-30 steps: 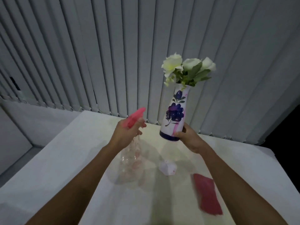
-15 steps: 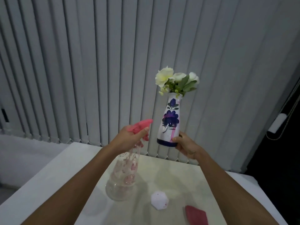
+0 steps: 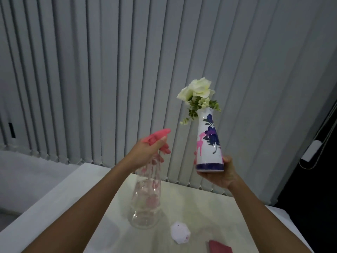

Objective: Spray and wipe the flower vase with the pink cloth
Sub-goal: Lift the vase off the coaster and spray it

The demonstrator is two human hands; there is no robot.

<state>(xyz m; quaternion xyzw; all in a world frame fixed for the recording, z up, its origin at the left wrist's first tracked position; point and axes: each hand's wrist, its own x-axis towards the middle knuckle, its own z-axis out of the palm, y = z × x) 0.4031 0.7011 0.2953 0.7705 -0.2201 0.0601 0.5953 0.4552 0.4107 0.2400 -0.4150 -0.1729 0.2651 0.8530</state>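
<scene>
My right hand (image 3: pixel 218 175) grips the base of a white flower vase (image 3: pixel 209 143) painted with blue flowers and pink marks, held upright in the air with white roses (image 3: pixel 196 89) in it. My left hand (image 3: pixel 145 152) is closed around the pink trigger head (image 3: pixel 157 137) of a clear spray bottle (image 3: pixel 145 198), lifted above the table with its nozzle pointing right, toward the vase. The pink cloth (image 3: pixel 219 248) lies flat on the table at the bottom edge, partly cut off.
A white table (image 3: pixel 54 201) runs below my arms. A small white and pink faceted object (image 3: pixel 179 231) sits on it between bottle and cloth. Grey vertical blinds (image 3: pixel 127 70) fill the background, with a dark gap and a cord at the right.
The vase has been lifted higher and turned, so its pink marks now face me. The view has tilted upward. The spray bottle stays raised next to the vase.
</scene>
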